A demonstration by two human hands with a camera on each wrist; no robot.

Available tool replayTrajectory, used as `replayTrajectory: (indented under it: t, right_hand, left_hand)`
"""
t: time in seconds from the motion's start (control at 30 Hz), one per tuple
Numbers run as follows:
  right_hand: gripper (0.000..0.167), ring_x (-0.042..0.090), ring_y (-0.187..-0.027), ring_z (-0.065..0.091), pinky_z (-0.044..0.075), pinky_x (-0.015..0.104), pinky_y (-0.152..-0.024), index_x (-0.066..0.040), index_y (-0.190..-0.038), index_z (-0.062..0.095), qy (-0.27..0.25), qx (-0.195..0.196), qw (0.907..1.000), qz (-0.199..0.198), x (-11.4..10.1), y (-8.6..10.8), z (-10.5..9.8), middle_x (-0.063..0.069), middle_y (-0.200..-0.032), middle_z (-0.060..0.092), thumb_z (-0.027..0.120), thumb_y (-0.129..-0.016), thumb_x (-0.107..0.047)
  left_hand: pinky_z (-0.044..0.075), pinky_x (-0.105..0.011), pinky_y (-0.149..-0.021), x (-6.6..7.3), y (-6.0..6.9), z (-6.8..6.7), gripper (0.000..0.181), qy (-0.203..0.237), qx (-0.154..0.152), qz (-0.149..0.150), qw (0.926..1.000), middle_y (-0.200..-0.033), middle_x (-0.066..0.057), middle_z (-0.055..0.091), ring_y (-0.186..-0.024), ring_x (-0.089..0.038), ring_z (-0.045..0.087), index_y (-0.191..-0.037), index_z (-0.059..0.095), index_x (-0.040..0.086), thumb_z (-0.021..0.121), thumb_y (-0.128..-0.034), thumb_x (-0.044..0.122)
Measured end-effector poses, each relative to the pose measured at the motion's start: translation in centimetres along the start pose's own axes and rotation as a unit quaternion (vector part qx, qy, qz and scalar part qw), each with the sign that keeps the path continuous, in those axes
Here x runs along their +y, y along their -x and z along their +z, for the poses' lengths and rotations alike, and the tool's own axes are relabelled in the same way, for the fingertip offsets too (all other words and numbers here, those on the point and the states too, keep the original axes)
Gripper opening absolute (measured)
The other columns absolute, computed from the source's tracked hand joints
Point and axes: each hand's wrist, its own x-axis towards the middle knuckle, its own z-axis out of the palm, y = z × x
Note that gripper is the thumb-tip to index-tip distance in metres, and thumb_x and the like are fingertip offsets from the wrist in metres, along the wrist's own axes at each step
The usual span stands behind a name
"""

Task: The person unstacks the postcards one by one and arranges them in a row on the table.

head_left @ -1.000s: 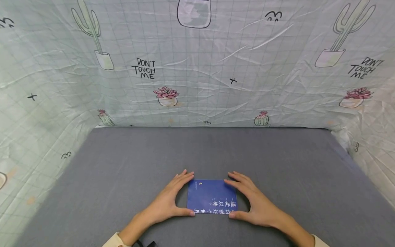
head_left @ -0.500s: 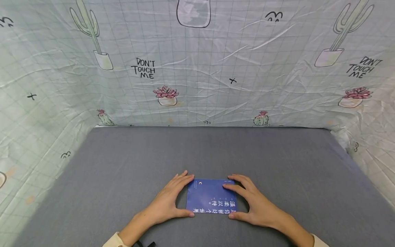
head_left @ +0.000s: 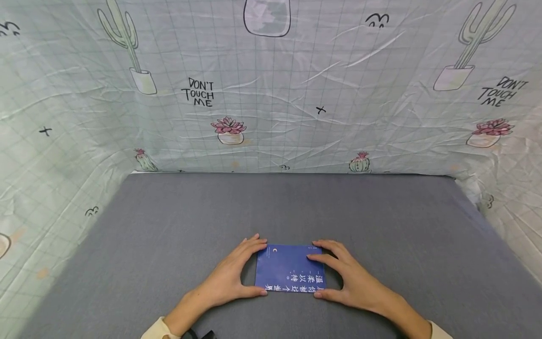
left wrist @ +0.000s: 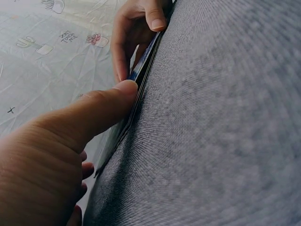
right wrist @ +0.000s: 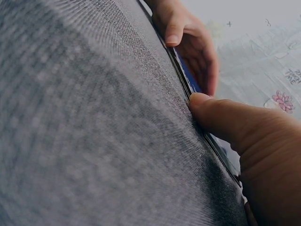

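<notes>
grey cloth [head_left: 271, 207] sat under us. our left hand [head_left: 228, 275] and right hand [head_left: 353, 280] pinched the blue booklet [head_left: 279, 267] between them; right index finger [head_left: 322, 258] just crept toward its thumb [head_left: 330, 295], so basically only our grip shifted.

booklet [head_left: 281, 266]: blue, white characters [head_left: 302, 279], yellow crescent [head_left: 274, 250] | tabletop [head_left: 211, 207]: grey | backdrop [head_left: 271, 89]: pale, gridded, cactus-printed | sleeves [head_left: 157, 330]: cream
</notes>
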Motion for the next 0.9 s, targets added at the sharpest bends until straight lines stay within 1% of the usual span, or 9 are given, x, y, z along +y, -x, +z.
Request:
replayTrajectory:
  t: [0.07, 0.13, 0.23, 0.33, 0.47, 0.6, 0.7, 0.9]
  right_hand:
    - [0.066, 0.024, -0.133, 0.032, 0.026, 0.025, -0.108, -0.023, -0.136, 0.052, 0.001, 0.006, 0.9999, -0.013, 0.0, -0.1, 0.0, 0.006, -0.146, 0.037, 0.075, -0.079, -0.046]
    - [0.065, 0.026, -0.132, 0.032, 0.021, 0.021, -0.109, -0.020, -0.135, 0.053, -0.005, 0.007, 0.9997, -0.022, 0.0, -0.2, -0.1, 0.008, -0.146, 0.038, 0.076, -0.079, -0.044]
    - [0.064, 0.028, -0.132, 0.031, 0.018, 0.019, -0.110, -0.017, -0.134, 0.055, -0.008, 0.009, 0.9995, -0.030, 0.1, -0.3, -0.2, 0.010, -0.145, 0.038, 0.077, -0.079, -0.042]
    - [0.063, 0.027, -0.132, 0.032, 0.019, 0.020, -0.110, -0.017, -0.133, 0.056, -0.003, 0.010, 0.9995, -0.029, 0.0, -0.4, -0.4, 0.010, -0.145, 0.039, 0.077, -0.079, -0.043]
    - [0.064, 0.026, -0.132, 0.033, 0.024, 0.023, -0.109, -0.017, -0.133, 0.056, 0.004, 0.011, 0.9995, -0.028, -0.1, -0.8, -0.7, 0.009, -0.145, 0.039, 0.076, -0.079, -0.044]
    - [0.065, 0.026, -0.132, 0.033, 0.026, 0.025, -0.108, -0.017, -0.133, 0.056, 0.003, 0.016, 0.9993, -0.034, -0.1, -1.4, -1.2, 0.008, -0.146, 0.039, 0.077, -0.078, -0.044]
    - [0.065, 0.026, -0.133, 0.032, 0.028, 0.029, -0.108, -0.016, -0.132, 0.057, 0.002, 0.021, 0.9991, -0.036, -0.2, -1.9, -1.5, 0.007, -0.146, 0.039, 0.078, -0.077, -0.043]
    - [0.064, 0.025, -0.134, 0.031, 0.036, 0.044, -0.102, -0.017, -0.132, 0.057, 0.002, 0.025, 0.9991, -0.035, -0.5, -3.1, -1.7, 0.003, -0.147, 0.037, 0.077, -0.078, -0.044]
  left_hand:
    - [0.021, -0.045, -0.113, -0.1, 0.0, 0.0, 0.090, 0.004, 0.007, 0.012, 0.9999, -0.148, -0.003, 0.039, -0.141, -0.026, 0.026, -0.139, 0.044, 0.011, 0.084, -0.0673, 0.047]
    - [0.023, -0.044, -0.113, -0.1, 0.0, 0.0, 0.088, 0.004, 0.013, 0.019, 0.9997, -0.148, -0.003, 0.039, -0.140, -0.026, 0.028, -0.138, 0.045, 0.011, 0.084, -0.0675, 0.046]
    - [0.030, -0.042, -0.110, -0.1, 0.0, 0.0, 0.084, 0.004, 0.019, 0.032, 0.9993, -0.147, -0.004, 0.040, -0.136, -0.024, 0.034, -0.136, 0.047, 0.011, 0.084, -0.0685, 0.043]
    - [0.036, -0.041, -0.105, 0.0, -0.2, 0.0, 0.082, 0.004, 0.020, 0.040, 0.9990, -0.146, -0.003, 0.040, -0.134, -0.021, 0.037, -0.136, 0.047, 0.012, 0.084, -0.0699, 0.043]
    - [0.037, -0.040, -0.105, 0.0, -0.4, -0.2, 0.083, 0.015, 0.023, 0.048, 0.9985, -0.146, -0.007, 0.038, -0.133, -0.021, 0.037, -0.136, 0.046, 0.010, 0.085, -0.0692, 0.040]
    - [0.036, -0.042, -0.105, 0.2, -0.7, -1.0, 0.086, 0.030, 0.029, 0.043, 0.9982, -0.147, -0.009, 0.037, -0.133, -0.021, 0.036, -0.138, 0.045, 0.010, 0.086, -0.0680, 0.038]
    - [0.036, -0.045, -0.105, 0.2, -0.9, -1.8, 0.086, 0.033, 0.035, 0.038, 0.9981, -0.147, -0.009, 0.036, -0.133, -0.021, 0.036, -0.138, 0.045, 0.011, 0.087, -0.0674, 0.038]
    - [0.034, -0.048, -0.106, -0.2, -1.0, -3.0, 0.087, 0.026, 0.049, 0.026, 0.9981, -0.144, -0.009, 0.039, -0.132, -0.021, 0.036, -0.138, 0.046, 0.012, 0.088, -0.0654, 0.036]
